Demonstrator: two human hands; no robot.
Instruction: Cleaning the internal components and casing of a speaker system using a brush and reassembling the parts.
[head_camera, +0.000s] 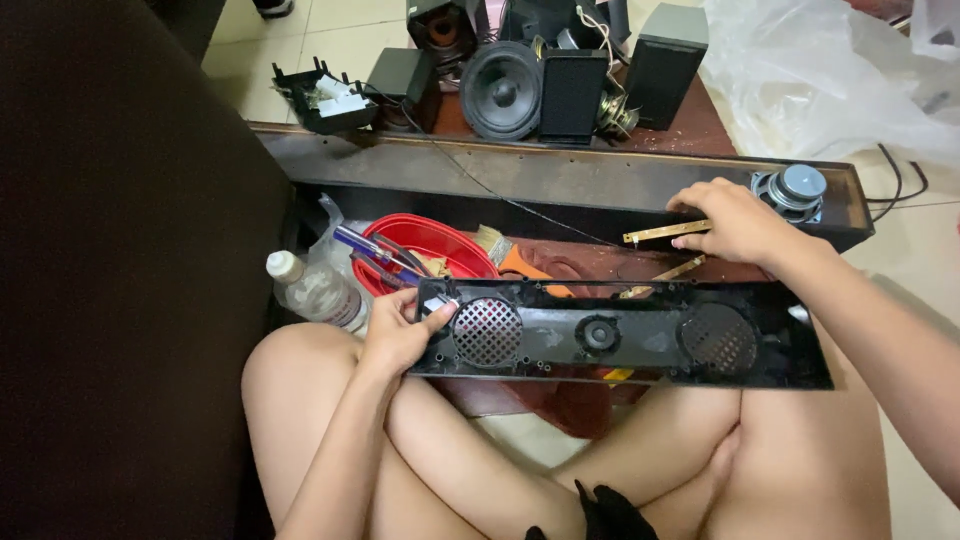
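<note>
Long speaker panel (620, 335) lying crosswise over the person's crossed legs, its two round grilles toward the ends and a small round driver between them; left hand (400, 335) on the panel's left end, right hand (735, 222) behind the panel's right part, on a narrow metal strip (665, 232). Behind the panel, a low table (560, 175) running left to right, with a loose speaker driver (792, 190) on its right end. Between panel and table, at left, a bowl (430, 245) holding pens, a bottle (315, 288) just left of it. Beyond the table, speaker boxes (570, 90) and a large speaker cone (500, 90) side by side; plastic sheet (820, 70) at far right
</note>
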